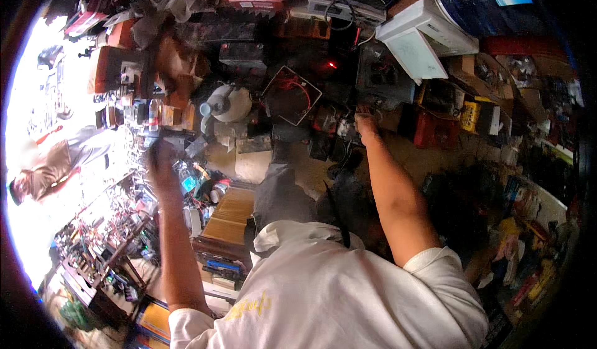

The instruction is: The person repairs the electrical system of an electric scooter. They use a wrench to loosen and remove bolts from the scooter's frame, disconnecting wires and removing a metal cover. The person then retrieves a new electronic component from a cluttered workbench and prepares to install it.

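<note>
My right hand (367, 127) reaches forward, beside a small metallic device (346, 127) among dark boxes on the floor. Its fingers are small and dim here, so whether they grip the device does not show. Off to the left, my left hand (163, 164) is smeared and dark above a cluttered bench, near a clear plastic bottle (154, 114). Between the two hands stands a round whitish container (230, 103) with a pale blue opening. Beside it lies a thin square frame (292, 95) with red wires inside.
A dark battery-like block (242, 55) stands at the back. Toward the right are a white angular casing (413, 53), a red box (436, 130) and a yellow box (471, 116). Small parts crowd the left bench (115, 252). Another person (50, 168) is in the bright area far left.
</note>
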A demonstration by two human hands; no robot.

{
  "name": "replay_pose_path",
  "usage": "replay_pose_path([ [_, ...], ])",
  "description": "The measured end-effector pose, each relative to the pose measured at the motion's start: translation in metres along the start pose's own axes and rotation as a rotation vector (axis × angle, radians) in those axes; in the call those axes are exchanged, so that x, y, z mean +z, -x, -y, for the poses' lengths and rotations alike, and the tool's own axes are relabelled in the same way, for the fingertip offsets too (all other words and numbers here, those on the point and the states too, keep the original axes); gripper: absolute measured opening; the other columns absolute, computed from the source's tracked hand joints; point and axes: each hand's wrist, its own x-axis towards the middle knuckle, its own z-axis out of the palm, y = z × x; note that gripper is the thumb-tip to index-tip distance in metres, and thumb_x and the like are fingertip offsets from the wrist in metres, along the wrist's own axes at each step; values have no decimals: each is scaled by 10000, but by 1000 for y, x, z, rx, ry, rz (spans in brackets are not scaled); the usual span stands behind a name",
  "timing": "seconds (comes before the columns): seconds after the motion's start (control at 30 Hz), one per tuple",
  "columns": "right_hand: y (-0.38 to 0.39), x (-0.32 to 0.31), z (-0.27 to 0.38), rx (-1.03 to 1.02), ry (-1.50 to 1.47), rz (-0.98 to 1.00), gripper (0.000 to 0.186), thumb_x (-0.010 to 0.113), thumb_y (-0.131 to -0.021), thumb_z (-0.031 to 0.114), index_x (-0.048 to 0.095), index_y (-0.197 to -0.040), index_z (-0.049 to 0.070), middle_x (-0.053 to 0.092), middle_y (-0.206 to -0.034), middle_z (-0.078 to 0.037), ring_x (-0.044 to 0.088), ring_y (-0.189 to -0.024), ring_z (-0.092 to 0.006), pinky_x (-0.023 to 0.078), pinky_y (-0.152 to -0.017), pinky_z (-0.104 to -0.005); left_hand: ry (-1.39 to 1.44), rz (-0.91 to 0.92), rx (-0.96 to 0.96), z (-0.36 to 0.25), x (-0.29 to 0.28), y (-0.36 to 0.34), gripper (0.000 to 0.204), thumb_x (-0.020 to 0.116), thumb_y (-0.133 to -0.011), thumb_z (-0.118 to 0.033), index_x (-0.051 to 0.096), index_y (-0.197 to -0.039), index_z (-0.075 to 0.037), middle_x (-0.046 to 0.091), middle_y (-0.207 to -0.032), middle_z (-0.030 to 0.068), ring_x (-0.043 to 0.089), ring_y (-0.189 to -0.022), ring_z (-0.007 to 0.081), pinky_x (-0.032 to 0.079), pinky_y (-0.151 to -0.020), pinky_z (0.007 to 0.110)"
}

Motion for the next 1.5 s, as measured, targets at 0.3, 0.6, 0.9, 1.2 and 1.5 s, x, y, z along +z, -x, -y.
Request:
replay_pose_path([
  [0.3, -52, 13, 17, -29, 18, 205, 150, 606, -862, 233, 583, -832, 87, 532, -757, -36, 477, -631, -178, 422, -627, -389, -98, 56, -832, 139, 31, 257, 211, 567, -870, -175, 599, -940, 21, 632, -810, 60, 574, -693, 125, 448, -621, 246],
  [0.6, -61, 56, 33, 156, -5, 206, 572, 596, -853, 324, 373, -1310, 63, 354, -1349, -154, 393, -1183, -307, 367, -953, -437, -12, 223, -886, 173, 30, 277, 239, 564, -881, -149, 582, -1027, 39, 637, -930, 107, 587, -845, 157, 451, -774, 271],
  [0.9, -133, 77, 47, 260, -344, 231, 439, 584, -854, 299, 492, -1183, 24, 261, -1426, -165, 276, -1287, -305, 141, -1083, -483, -290, 265, -1054, 115, 54, 258, 251, 553, -883, -164, 579, -1044, 27, 625, -912, 95, 562, -854, 167, 428, -796, 274],
  [1.2, -63, 33, 71, 197, -336, 160, 249, 556, -886, 232, 541, -1005, 14, 487, -646, -51, 433, -569, -193, 311, -945, -465, -139, 239, -1054, 123, 55, 279, 252, 566, -868, -171, 587, -1019, 29, 634, -902, 103, 565, -822, 174, 444, -758, 280],
  [1.5, 54, -35, 120, 113, -553, 326, 126, 602, -835, 108, 536, -924, 50, 494, -728, -34, 478, -606, -143, 449, -548, -308, 95, 239, -975, 138, 84, 289, 212, 542, -891, -153, 580, -992, 30, 626, -861, 81, 574, -778, 141, 451, -702, 264],
])
